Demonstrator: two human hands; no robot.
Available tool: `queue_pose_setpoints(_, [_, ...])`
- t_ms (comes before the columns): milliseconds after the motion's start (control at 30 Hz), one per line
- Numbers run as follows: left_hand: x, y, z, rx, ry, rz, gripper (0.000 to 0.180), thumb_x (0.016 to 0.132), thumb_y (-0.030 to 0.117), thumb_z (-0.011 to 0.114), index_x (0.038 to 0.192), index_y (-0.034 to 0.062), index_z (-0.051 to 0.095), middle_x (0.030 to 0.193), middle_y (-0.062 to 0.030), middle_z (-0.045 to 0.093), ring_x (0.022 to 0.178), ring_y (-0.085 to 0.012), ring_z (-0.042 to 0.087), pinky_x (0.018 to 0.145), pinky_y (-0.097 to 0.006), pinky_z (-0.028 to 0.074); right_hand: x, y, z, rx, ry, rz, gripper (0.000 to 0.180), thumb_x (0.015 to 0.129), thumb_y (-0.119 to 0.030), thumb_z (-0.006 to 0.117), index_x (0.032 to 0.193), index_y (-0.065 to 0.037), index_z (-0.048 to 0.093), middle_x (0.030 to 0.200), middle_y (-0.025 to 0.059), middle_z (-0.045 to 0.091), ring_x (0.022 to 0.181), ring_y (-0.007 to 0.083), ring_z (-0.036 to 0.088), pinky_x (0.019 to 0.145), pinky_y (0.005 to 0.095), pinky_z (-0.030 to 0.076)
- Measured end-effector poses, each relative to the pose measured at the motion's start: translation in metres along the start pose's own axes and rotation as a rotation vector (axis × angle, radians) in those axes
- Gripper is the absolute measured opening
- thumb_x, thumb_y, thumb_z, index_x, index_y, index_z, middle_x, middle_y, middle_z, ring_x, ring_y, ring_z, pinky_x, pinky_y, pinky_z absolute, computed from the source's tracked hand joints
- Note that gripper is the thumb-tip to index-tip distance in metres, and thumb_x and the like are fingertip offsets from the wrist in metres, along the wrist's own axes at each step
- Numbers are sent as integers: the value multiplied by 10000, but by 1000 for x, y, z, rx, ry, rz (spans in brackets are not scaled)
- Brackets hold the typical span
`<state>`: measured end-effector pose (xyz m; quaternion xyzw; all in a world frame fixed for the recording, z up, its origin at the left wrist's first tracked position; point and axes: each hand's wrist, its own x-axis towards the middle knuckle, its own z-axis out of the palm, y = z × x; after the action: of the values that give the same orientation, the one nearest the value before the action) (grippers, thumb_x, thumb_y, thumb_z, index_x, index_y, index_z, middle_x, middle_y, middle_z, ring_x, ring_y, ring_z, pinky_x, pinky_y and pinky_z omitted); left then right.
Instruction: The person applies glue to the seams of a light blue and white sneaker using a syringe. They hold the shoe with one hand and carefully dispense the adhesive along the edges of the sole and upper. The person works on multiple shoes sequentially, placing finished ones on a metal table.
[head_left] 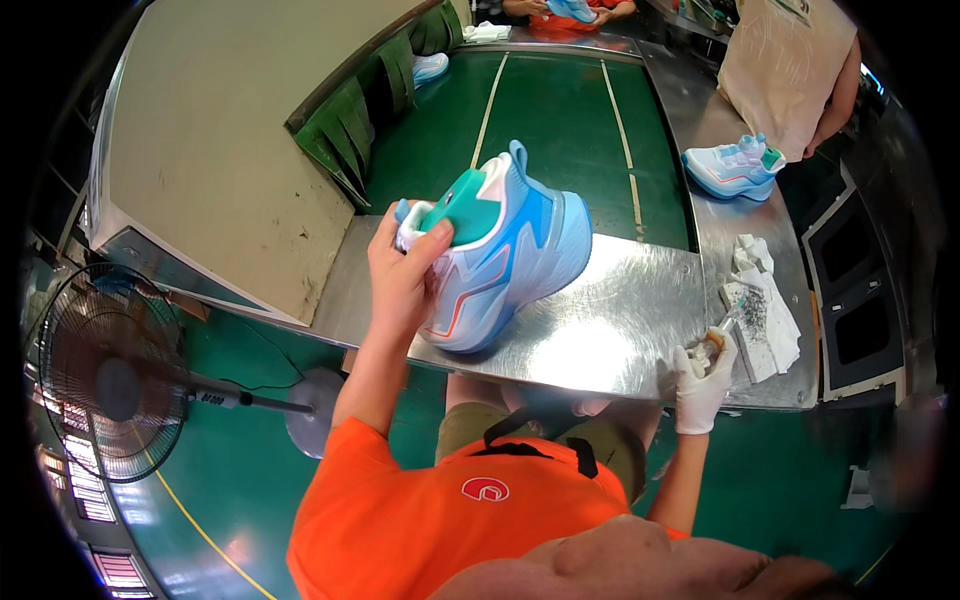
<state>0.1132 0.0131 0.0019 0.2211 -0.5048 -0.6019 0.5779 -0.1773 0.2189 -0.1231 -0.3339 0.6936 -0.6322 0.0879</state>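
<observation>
My left hand [397, 280] grips a light blue and white sneaker [515, 255] by its collar and tongue, thumb inside the opening beside a green insole or lining. The shoe is tilted, heel up to the right and toe down toward me, above the metal table edge [640, 290]. At the table's right corner, my right hand [703, 393] wears a white glove. Its fingers are closed round a small tool with a brownish part [711, 347], whose kind I cannot make out. Just beside it lies a white pad [768, 330] with dark specks.
Beyond the metal edge runs a green conveyor belt [560, 120] with pale lines. Another sneaker [735, 167] stands on the right ledge, near a co-worker's arm [840, 100]. A shoe [430, 68] sits by the green flaps of a beige machine [230, 130]. A fan [120, 390] stands left.
</observation>
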Motion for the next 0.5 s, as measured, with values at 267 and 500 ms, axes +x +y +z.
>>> queue_pose_setpoints(267, [23,11,0,130,-9,-106,236,825,103,767,949,21,584,849,-25,598,748,-79,580,664,-235,485,4,-1,-1,102,15,41,592,752,-4,728,1276,-47,456,1116,72,516,932,139,537,832,273,476])
queue_pose_setpoints(500, [46,13,0,247,-270,-454,380,802,140,779,1085,-44,603,916,-104,671,761,-130,660,664,-243,538,10,-5,-7,184,-12,114,615,789,16,697,1342,-46,434,1140,69,503,941,128,528,809,250,477])
